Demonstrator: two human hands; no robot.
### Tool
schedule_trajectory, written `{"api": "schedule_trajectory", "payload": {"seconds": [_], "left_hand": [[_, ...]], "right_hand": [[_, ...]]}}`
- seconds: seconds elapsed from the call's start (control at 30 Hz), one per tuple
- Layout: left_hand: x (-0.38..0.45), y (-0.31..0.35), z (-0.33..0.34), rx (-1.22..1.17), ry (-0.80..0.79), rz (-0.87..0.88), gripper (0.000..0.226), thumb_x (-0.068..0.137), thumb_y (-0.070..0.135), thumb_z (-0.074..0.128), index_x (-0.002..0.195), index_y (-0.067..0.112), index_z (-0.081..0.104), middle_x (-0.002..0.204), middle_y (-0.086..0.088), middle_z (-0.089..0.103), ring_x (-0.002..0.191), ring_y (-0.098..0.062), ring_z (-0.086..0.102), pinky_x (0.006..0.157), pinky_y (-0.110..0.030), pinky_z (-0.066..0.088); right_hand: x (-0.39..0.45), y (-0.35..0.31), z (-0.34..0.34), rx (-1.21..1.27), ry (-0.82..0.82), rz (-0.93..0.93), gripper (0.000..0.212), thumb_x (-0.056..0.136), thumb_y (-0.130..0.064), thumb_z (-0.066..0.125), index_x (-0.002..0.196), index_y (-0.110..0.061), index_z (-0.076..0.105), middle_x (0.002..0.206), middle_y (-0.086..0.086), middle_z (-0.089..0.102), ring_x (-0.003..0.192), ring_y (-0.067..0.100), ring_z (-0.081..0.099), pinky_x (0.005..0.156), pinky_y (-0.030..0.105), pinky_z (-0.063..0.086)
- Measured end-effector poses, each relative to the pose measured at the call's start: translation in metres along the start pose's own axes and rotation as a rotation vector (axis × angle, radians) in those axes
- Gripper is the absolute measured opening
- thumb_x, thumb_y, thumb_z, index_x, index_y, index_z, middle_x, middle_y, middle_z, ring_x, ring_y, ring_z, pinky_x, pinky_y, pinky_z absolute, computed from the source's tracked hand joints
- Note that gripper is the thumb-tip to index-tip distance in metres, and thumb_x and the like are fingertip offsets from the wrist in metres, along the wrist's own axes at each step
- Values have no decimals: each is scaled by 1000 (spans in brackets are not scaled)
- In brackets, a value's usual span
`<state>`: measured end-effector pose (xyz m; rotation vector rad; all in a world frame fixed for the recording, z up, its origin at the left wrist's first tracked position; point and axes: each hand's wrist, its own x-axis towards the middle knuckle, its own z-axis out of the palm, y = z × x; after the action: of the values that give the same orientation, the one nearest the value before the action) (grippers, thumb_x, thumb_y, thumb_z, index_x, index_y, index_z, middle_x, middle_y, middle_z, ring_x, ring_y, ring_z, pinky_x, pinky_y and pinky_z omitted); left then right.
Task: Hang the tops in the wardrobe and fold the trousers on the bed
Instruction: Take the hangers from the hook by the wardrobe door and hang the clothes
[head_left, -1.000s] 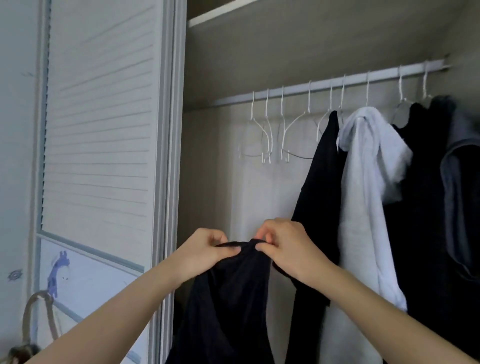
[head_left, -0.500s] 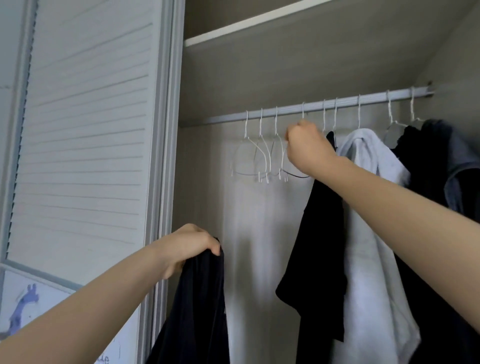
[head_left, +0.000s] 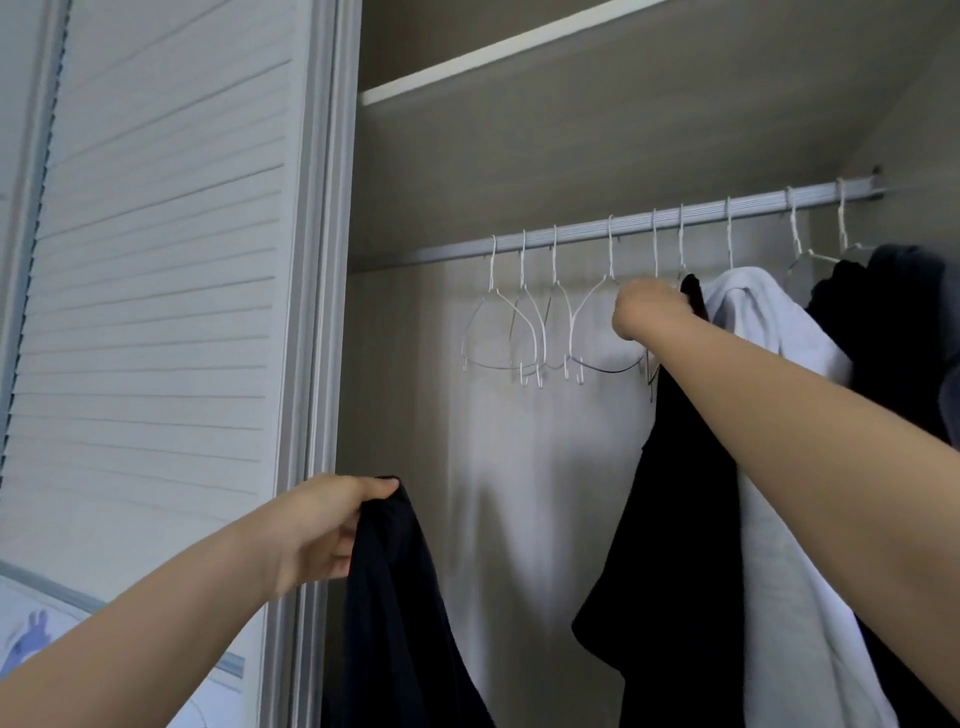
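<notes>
Nearest, at about seven o'clock, the left hand pinches the top edge of a dark top, thumb over the fabric and fingers curled beneath it, so the garment hangs straight down at the wardrobe opening, not yet on any hanger. Farther in, toward one o'clock, the right hand is raised to the rail with its fingers curled at the shoulder of the rightmost empty hanger; it seems to be gripping the wire, though the fingers are turned away and I cannot tell for certain. Three more bare white hangers hang to its left, around twelve o'clock. Just right of the hand, a black top and a white top already hang, with more dark clothes at two to three o'clock. So several tops look done, this one is at the hanger-fetching step, and the trousers and bed are out of view, so that part cannot be judged.
</notes>
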<state>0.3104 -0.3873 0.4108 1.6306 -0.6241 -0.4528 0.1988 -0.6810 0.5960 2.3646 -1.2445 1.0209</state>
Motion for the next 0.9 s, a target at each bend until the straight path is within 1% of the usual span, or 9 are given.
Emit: {"api": "schedule_trajectory", "payload": {"seconds": [0.13, 0.17, 0.27, 0.33, 0.47, 0.53, 0.63, 0.77, 0.9], "left_hand": [[11, -2, -11, -223, 22, 12, 23, 93, 30, 61, 104, 11, 68, 89, -6, 76, 65, -18, 72, 63, -31, 50], [13, -1, -13, -255, 24, 15, 24, 93, 30, 61, 105, 10, 68, 88, -6, 76, 65, -18, 72, 63, -31, 51], [16, -1, -12, -255, 11, 4, 31, 92, 33, 61, 110, 8, 69, 94, -10, 76, 69, -21, 74, 56, -28, 54], [16, -2, -8, -229, 32, 10, 34, 92, 34, 61, 111, 7, 68, 98, -12, 75, 74, -24, 75, 56, -29, 55], [15, -6, 3, -250, 150, 76, 36, 92, 37, 64, 108, 6, 69, 96, -13, 76, 86, -30, 73, 66, -33, 55], [14, -5, 6, -254, 208, 105, 35, 89, 37, 68, 106, 6, 70, 92, -13, 76, 85, -31, 73, 66, -33, 55], [13, -7, 6, -200, 267, 131, 36, 86, 39, 72, 104, 9, 72, 90, -12, 76, 87, -32, 72, 72, -35, 55], [5, -12, 12, -85, 327, 179, 36, 84, 50, 70, 98, 17, 74, 91, -8, 76, 87, -29, 71, 75, -36, 56], [-8, -14, 17, 113, 318, 279, 38, 88, 49, 64, 81, 14, 77, 81, -6, 76, 82, -25, 72, 74, -30, 53]], "right_hand": [[14, 9, 8, 208, -92, 40, 17, 91, 0, 40, 98, 2, 55, 101, 17, 60, 81, 29, 58, 61, 29, 39], [16, 11, 10, 258, -84, 61, 16, 92, 0, 39, 96, 4, 54, 102, 17, 60, 80, 29, 58, 59, 29, 38], [23, 13, 19, 438, -56, 123, 26, 95, -3, 40, 114, 7, 54, 116, 21, 59, 107, 35, 58, 69, 28, 37], [25, 14, 20, 569, -21, 138, 23, 96, -5, 40, 107, 9, 55, 108, 23, 60, 110, 36, 57, 64, 26, 35], [20, 17, 16, 756, 121, 117, 29, 94, -10, 42, 112, 11, 52, 114, 26, 59, 102, 36, 57, 64, 25, 34], [9, 18, 10, 806, 175, 77, 14, 92, -11, 42, 93, 0, 50, 92, 20, 57, 96, 37, 57, 67, 27, 33], [-16, 13, -2, 884, 201, 24, 16, 91, -12, 41, 85, -2, 51, 75, 12, 51, 79, 31, 54, 64, 29, 36], [-70, 8, -18, 1027, 192, 11, 26, 88, -9, 41, 95, 3, 63, 73, 9, 50, 60, 22, 43, 51, 27, 30], [-137, 9, -37, 1297, 117, 0, 22, 87, -6, 44, 102, -3, 61, 73, -1, 47, 62, 13, 41, 51, 22, 36]]}}
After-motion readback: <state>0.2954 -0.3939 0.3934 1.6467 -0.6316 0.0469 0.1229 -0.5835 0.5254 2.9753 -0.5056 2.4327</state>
